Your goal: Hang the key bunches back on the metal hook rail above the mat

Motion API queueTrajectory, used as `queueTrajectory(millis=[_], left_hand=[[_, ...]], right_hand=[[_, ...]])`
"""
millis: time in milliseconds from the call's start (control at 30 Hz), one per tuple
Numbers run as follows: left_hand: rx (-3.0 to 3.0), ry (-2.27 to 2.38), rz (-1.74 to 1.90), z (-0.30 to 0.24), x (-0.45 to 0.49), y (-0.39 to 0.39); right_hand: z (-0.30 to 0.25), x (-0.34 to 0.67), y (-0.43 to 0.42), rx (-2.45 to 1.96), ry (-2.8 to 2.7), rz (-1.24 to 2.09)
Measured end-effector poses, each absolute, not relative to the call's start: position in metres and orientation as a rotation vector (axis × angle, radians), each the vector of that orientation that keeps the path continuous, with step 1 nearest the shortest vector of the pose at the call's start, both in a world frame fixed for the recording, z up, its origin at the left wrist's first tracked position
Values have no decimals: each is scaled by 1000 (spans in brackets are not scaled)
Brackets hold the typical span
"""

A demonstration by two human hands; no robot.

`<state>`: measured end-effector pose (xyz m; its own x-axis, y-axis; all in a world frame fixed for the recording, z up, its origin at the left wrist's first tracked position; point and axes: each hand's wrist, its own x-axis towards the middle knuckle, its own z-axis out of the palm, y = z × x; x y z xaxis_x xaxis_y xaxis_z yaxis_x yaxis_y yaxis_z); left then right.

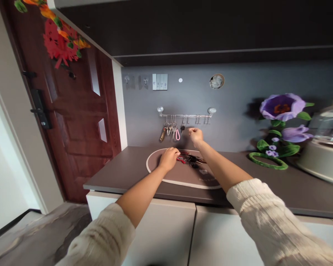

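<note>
Left hand [169, 159], fingers curled, contents unclear, beside the heap of keys [193, 159] on the mat [180, 174] near the back edge of the worktop [119, 170]; right hand [195, 136] – fingertips together, grip unclear – below the hook rail [194, 116], near a black key [182, 128].

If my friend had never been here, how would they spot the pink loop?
Find the grey wall above the dark counter. A thin rail is fixed there, with metal keys hanging toward its left end. The pink loop hangs between them and a small black piece; it alone is pink.
</note>
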<state>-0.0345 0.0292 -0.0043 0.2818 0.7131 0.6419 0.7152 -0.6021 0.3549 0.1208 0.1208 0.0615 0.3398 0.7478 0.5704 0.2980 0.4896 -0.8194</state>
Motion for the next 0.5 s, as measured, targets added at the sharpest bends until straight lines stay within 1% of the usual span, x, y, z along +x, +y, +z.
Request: queueTrajectory(millis=[200, 500], left_hand=[[-2576, -1297, -1144, -6, -32, 24], [-2600, -1280, -982, -6, -32, 19]], right_hand=[[49, 132, 77, -1104, -1307, 394], [22, 140, 17, -1173, -1529, 258]])
